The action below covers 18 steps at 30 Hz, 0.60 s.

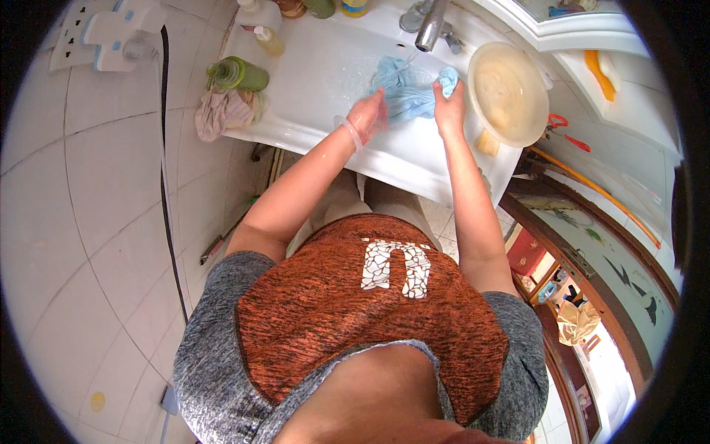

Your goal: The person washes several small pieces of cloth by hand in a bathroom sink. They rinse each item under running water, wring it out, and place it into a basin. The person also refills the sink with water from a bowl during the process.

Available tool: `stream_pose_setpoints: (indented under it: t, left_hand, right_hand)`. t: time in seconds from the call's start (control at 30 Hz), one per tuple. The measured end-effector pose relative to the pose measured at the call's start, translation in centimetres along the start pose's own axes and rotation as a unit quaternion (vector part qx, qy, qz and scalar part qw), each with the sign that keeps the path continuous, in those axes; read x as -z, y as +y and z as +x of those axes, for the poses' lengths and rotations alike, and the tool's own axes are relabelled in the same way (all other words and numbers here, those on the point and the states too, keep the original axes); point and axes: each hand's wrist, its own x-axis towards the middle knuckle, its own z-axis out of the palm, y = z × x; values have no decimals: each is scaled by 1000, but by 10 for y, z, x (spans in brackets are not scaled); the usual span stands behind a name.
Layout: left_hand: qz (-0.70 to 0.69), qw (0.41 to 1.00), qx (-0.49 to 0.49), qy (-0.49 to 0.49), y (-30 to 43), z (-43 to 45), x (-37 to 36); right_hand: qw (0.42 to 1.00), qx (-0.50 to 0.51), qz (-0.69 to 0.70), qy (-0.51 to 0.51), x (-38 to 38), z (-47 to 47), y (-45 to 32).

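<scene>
A wet light-blue cloth [409, 102] lies stretched in the white washbasin [310, 66], below the metal faucet [431, 33], from which a thin stream of water runs onto it. My right hand [450, 105] grips a bunched end of the cloth at its right side. At the cloth's left edge is my left hand [370, 114], slightly blurred, with a clear bangle [348, 133] at the wrist; whether its fingers hold the cloth is hard to tell.
A pale plastic bowl [507, 94] rests on the basin's right rim above a yellowish bar [487, 143]. Red-handled scissors [568, 133] are farther right. A green bottle [244, 75], a pump bottle [269, 41] and a crumpled striped cloth [224, 114] sit along the left rim.
</scene>
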Motion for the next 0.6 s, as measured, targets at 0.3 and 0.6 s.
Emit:
stream_pose_setpoints:
  t: [0.3, 0.6]
  left_hand:
    - [-320, 861, 59, -392, -11, 62, 9]
    - [-230, 968, -85, -52, -7, 49, -9]
  right_hand:
    - [968, 88, 66, -225, -25, -94, -57]
    - [993, 83, -29, -79, -38, -33, -58]
